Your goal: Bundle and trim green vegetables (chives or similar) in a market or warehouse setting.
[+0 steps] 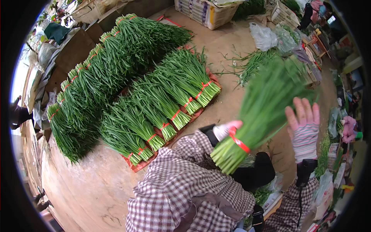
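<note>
A thick bunch of garlic chives (257, 102), bound with a red band, is held aslant in my left hand (223, 130). My thumb shows beside the band; the other fingers are hidden behind the stems. Its leafy tops point up and right, blurred by motion. My right hand (303, 133), in a striped fingerless glove, is open beside the leaves, fingers stretched upward. It is unclear whether it touches them. To the left lie two rows of banded bunches: a nearer row (162, 96) on red sheeting and a farther, piled row (104, 63).
A pale plastic crate (208, 14) stands at the far edge of the floor. Loose chives (259, 63) and clear plastic bags (263, 36) lie beyond the held bunch. Crates, bags and greens crowd the right side. Another person (317, 9) is partly visible at the far right.
</note>
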A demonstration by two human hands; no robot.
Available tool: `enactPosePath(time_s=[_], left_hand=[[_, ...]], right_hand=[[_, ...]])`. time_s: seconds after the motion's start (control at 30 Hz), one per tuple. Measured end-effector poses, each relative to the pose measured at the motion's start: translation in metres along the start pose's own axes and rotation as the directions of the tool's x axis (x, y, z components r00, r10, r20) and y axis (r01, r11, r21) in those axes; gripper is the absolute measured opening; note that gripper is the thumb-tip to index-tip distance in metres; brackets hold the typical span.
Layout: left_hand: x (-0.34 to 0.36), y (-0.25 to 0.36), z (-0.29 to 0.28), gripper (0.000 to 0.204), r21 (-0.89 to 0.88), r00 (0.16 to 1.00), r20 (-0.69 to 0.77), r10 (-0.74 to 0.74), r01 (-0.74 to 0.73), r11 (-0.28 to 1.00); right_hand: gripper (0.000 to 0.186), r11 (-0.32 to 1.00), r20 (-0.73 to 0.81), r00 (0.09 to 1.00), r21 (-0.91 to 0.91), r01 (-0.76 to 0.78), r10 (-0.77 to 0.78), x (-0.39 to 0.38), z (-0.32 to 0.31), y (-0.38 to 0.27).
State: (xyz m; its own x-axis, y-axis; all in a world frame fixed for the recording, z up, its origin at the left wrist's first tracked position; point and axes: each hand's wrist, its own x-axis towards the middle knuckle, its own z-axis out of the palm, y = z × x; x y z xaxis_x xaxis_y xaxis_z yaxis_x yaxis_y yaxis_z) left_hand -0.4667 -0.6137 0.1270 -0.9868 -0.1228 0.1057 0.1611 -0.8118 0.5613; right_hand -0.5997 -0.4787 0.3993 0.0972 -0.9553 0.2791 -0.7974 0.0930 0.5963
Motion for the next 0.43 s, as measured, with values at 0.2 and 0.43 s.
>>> enactPosePath(time_s=[0.2, 0.43], left_hand=[[-0.043, 0.138, -0.096, 0.048, 0.227, 0.783, -0.382, 0.491, -0.436, 0.871], [-0.04, 0.154, -0.232, 0.079, 0.484, 0.159, -0.653, 0.74, -0.664, 0.57]], right_hand=[[0.073, 0.876, 0.338, 0.808, -0.172, -0.451, 0.482, -0.128, 0.0, 0.054], [0.081, 0.569, 0.416, 0.44, -0.264, -0.779, 0.796, -0.399, -0.072, 0.007]])
